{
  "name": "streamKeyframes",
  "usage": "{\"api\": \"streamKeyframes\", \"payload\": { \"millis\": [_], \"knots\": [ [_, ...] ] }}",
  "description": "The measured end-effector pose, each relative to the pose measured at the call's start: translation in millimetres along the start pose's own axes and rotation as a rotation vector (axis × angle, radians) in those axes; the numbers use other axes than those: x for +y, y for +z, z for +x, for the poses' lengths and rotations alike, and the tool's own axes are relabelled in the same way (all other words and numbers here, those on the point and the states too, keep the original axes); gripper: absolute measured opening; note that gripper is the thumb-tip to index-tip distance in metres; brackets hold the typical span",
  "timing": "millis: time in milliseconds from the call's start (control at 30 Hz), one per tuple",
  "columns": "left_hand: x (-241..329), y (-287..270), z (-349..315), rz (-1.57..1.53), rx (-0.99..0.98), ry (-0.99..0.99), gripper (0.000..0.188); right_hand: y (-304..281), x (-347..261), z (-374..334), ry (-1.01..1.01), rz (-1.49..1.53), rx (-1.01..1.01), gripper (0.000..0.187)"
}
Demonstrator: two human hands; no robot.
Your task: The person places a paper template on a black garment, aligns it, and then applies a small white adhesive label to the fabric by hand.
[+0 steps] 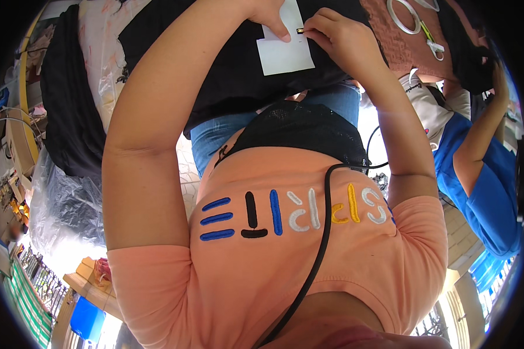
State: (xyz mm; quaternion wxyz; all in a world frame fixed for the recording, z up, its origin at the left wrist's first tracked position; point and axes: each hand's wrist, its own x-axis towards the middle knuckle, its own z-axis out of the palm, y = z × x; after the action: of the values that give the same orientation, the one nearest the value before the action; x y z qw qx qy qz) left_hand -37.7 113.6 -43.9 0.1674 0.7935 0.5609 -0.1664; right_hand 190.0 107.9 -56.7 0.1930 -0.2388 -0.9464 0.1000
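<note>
A white card-like template [286, 57], stepped at its left side, lies on black cloth [227, 75]. My left hand [269, 16] rests on the template with its thumb stretched out over it. The top edge of the picture cuts off part of that hand. From the right, my right hand [344, 42] pinches a small black-and-gold piece [300, 31] between thumb and fingertips, at the template's right edge. The kind of this piece is too small to make out.
To the right, a brown cloth [410, 55] bears a white ring-shaped roll [403, 16] and a yellow-green cutter-like tool [429, 38]. Another person in blue [477, 180] sits close by. Black cloth [70, 116] and clear plastic [61, 203] hang at left. A black cable [323, 232] crosses my shirt.
</note>
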Motion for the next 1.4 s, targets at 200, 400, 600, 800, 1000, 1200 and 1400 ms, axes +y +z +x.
{"api": "streamKeyframes", "payload": {
  "millis": [200, 400, 600, 800, 1000, 1200, 1400],
  "knots": [
    [-2, 4, 0, -0.023, -0.006, -0.002, 0.137, -27, -14, 7, 0.195, 0.148, -0.017, 0.008],
    [-3, 1, -1, -0.027, -0.02, -0.014, 0.136, -13, -9, 8, 0.147, 0.165, -0.024, 0.011],
    [-3, -3, -6, -0.06, -0.007, -0.003, 0.137, -12, -10, 17, 0.229, 0.201, -0.11, 0.013],
    [-5, 2, 1, -0.042, -0.004, -0.014, 0.138, -5, 3, 27, 0.187, 0.101, -0.254, 0.012],
    [-1, -1, 2, -0.036, 0.001, -0.002, 0.139, 6, 13, 37, 0.128, 0.028, -0.152, 0.014],
    [-4, 4, -5, -0.097, 0.022, -0.009, 0.139, -14, -2, 41, 0.334, 0.073, -0.099, 0.015],
    [-6, 3, -3, -0.034, -0.009, -0.032, 0.138, -5, -30, 45, 0.442, 0.067, -0.106, 0.018]
  ]
}}
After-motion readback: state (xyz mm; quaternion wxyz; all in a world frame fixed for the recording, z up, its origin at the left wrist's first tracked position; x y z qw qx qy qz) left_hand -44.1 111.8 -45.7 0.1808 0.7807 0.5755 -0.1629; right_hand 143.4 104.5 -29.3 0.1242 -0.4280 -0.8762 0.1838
